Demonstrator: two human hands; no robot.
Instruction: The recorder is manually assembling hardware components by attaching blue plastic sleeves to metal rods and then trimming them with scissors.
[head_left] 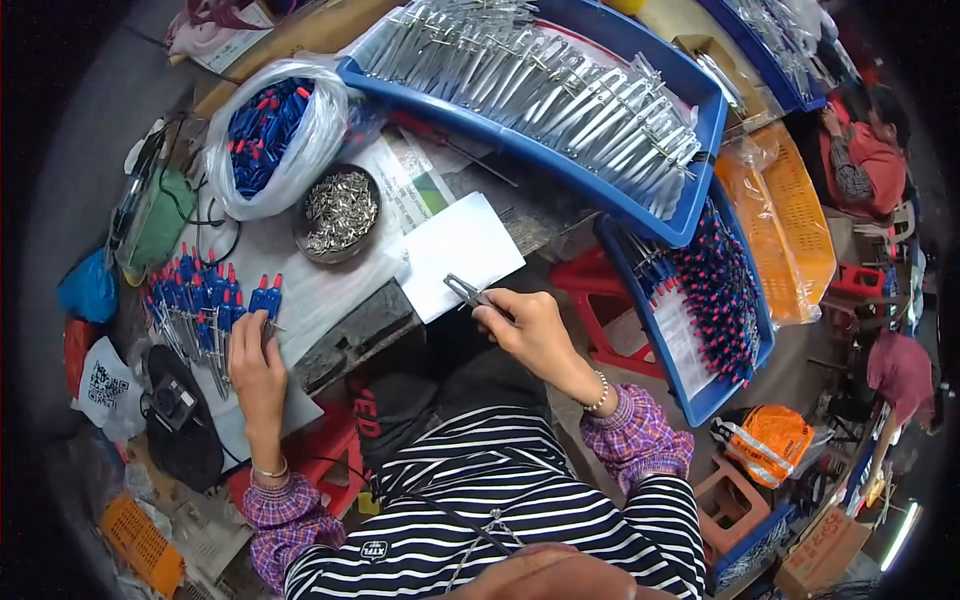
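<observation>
Trouble spots everywhere on this bench! The silver metal piece (464,290) jutted out beyond my right hand (530,325), its slim end over the near part of the white sheet (462,240), and a slack pinch, I judged, could have dropped it off the edge toward my lap. Over on the left, the blue-handled tools (200,292) lay crowded side by side, red tips away from me; one careless nudge of the knuckles might have tangled that bunch. And the dark bowl (331,258), heaped with small metal bits (342,208), sat between the plastic bag (328,125) and the sheet, so a wide reach across could have tipped it and sent them scattering!

Now the hands! My right was nearly closed, thumb and fingers pinching the rear of that silver piece. My left hand (257,362) was half curled, palm down, fingertips right at the nearest blue handles; whether they had hold of one or merely touched, I couldn't tell, since the fingers covered the spot.
</observation>
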